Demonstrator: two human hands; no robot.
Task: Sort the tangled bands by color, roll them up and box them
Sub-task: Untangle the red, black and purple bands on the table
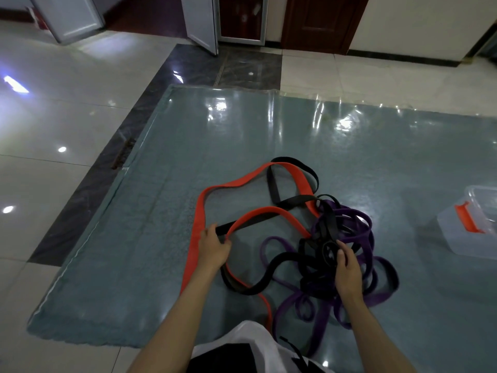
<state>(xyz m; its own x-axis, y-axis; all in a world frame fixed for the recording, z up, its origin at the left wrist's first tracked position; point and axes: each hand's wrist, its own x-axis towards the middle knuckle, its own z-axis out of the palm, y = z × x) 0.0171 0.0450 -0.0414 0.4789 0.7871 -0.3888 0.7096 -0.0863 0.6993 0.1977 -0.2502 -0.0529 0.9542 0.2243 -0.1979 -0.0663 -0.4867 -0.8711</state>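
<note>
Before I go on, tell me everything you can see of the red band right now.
The red band is a wide, flat strap, orange-red, rubbery-looking, lying slack in open loops on the blue-green mat. It runs from the far bend near the black band down the left side toward the person's body, where its end is hidden. The left hand grips it together with a black strand. At its right it runs into the tangle of black and purple bands, crossing black strands several times.

dim indoor light, bright glare spots on glossy floor tiles (61,149) and plastic-covered mat (269,125), wide-angle bending at edges
</note>
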